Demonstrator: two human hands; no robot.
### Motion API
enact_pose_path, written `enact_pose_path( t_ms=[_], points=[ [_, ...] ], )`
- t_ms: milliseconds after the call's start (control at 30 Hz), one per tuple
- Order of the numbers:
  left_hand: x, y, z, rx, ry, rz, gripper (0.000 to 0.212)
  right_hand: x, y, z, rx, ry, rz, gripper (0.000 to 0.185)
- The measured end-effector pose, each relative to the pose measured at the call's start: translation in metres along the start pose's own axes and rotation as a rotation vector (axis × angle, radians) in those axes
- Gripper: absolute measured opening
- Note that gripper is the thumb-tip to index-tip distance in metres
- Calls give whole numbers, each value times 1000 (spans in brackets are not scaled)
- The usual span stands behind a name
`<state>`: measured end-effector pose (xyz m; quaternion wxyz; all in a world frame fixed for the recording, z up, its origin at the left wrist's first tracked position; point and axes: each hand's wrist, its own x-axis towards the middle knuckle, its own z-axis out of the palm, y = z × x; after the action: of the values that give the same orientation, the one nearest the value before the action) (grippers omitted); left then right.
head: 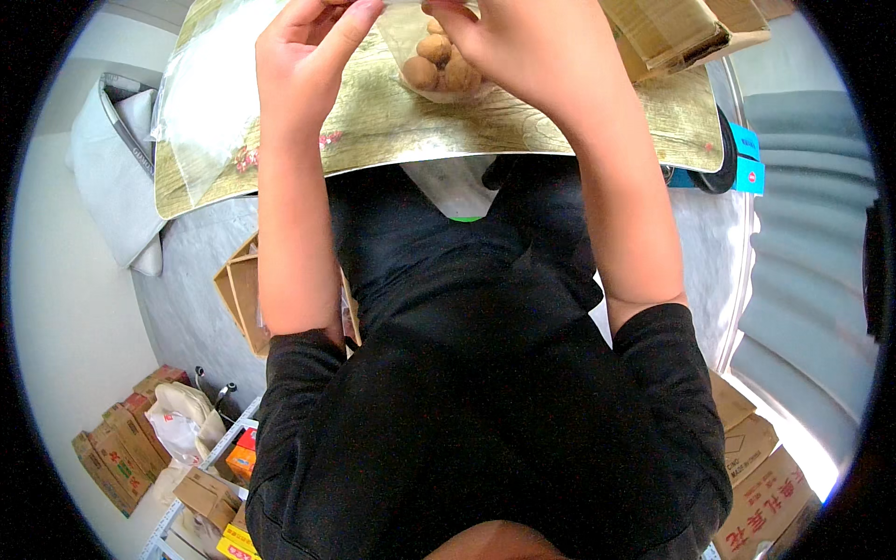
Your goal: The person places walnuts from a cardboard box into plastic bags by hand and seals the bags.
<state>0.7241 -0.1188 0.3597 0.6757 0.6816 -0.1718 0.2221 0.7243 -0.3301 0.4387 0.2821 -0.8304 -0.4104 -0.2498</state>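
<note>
A clear plastic bag [400, 38] with several walnuts [435, 50] at its bottom rests on the wood-patterned table [490, 129], between my hands. My left hand [301, 66] has its thumb and fingers closed at the bag's upper left edge; the fingertips are partly cut off by the picture's top. A bit of something brown shows by those fingers, too little to name. On the other side, my right hand [518, 52] pinches the bag's upper right part, and its fingers are partly hidden.
Clear plastic sheeting or bags [210, 77] cover the table's left part. An open cardboard box [672, 35] stands at the back right. A wooden divided box [241, 280] is below the table's left edge. Cardboard boxes [752, 490] and a shelf [164, 525] are near my sides.
</note>
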Motion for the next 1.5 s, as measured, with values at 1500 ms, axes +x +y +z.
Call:
enact_pose_path(
  t_ms=[1500],
  points=[
    [3, -42, 12, -369, 76, -142, 20, -42, 24, -2, 396, 242, 472, 47]
  ],
)
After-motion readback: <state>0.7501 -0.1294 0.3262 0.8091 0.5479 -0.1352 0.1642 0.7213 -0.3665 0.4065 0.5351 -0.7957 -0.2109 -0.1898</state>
